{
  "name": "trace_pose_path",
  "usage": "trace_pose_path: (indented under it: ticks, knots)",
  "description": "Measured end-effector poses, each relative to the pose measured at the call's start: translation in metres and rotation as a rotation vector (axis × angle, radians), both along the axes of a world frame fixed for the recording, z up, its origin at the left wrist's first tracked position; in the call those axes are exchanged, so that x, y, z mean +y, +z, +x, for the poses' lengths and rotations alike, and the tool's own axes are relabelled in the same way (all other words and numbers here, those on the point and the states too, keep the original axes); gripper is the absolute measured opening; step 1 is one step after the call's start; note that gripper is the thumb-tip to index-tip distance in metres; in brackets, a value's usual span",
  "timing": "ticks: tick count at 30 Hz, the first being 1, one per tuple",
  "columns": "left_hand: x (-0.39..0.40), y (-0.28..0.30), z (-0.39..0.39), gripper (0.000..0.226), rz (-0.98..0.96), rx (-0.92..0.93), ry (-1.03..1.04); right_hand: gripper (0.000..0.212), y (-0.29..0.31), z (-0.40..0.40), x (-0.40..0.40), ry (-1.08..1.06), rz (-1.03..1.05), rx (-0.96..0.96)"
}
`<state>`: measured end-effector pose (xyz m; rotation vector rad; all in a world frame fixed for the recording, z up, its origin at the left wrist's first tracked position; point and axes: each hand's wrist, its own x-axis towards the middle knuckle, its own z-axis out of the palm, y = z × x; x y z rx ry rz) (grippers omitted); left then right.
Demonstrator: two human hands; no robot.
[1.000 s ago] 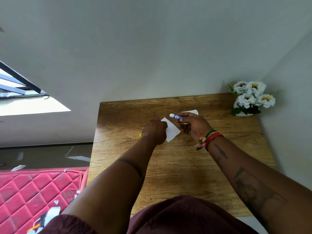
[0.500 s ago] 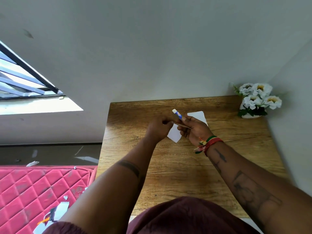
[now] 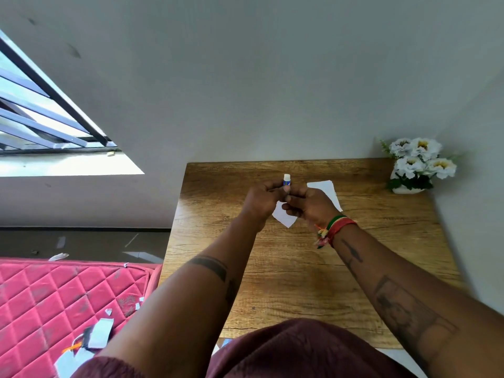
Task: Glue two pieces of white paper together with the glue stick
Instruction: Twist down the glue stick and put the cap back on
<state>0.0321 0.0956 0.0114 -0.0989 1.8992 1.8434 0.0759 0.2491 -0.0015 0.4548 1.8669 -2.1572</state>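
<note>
A small blue-and-white glue stick (image 3: 286, 180) stands upright above the wooden table (image 3: 300, 268), white tip up. Both hands meet on it: my left hand (image 3: 260, 203) pinches its upper body, and my right hand (image 3: 306, 204) grips its lower end. One piece of white paper (image 3: 285, 220) lies on the table beneath the hands, partly hidden. A second white piece (image 3: 326, 190) lies just right of and behind my right hand, also partly covered.
A white pot of white flowers (image 3: 417, 165) stands in the table's back right corner against the walls. A red quilted mattress (image 3: 54, 304) with paper scraps lies to the left of the table. A barred window (image 3: 41, 118) is at far left.
My left hand has come over from the paper to join the right on the glue stick. The stick has swung from lying sideways to pointing upright.
</note>
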Motion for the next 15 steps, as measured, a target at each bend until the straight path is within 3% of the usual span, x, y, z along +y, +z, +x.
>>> trace_pose_path:
  ticks: [10,15]
  knots:
    - [-0.006,0.007,0.003,0.023,-0.021,0.034,0.052,0.015,0.011,0.001,-0.014,0.062,0.461,0.14]
    - [-0.005,0.009,0.005,0.025,0.021,0.0,0.082,0.02,0.01,0.003,-0.018,-0.034,0.432,0.107]
